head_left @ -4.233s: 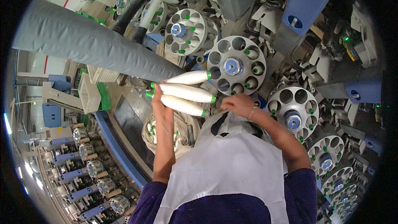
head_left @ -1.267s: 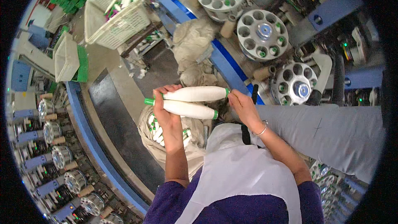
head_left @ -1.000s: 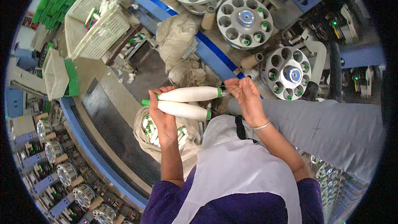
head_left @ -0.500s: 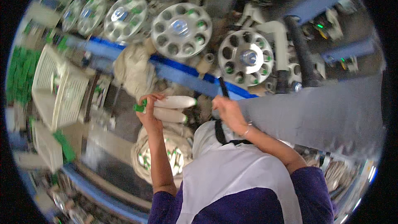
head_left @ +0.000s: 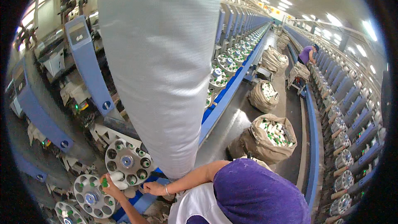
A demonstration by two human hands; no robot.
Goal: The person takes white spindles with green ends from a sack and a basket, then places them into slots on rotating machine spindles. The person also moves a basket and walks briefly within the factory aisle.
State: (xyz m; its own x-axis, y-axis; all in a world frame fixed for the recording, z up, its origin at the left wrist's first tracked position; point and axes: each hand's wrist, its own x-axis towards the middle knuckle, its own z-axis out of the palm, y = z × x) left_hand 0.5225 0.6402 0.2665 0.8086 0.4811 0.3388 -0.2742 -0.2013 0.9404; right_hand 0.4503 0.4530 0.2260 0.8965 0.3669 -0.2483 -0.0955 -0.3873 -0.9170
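Observation:
My left hand is closed around white yarn bobbins with green ends, at the lower left. They lie over the gap between two round metal magazines. One magazine, with several pockets holding green-tipped bobbins, is just beyond the hand. The other magazine sits to its left. My right hand, with a bangle at the wrist, is to the right of the bobbins, near the blue machine rail. Its fingers are curled in, and whatever they hold is too small to make out.
A wide grey fabric duct rises in front of me. To the right, cloth sacks of bobbins stand along the aisle. Farther off, a person in purple leans over the opposite machine row.
My view has swung right and up, bringing the aisle and duct into sight. The left hand still holds the bobbins, now beside the magazines. The black tool seen at my right hand no longer shows.

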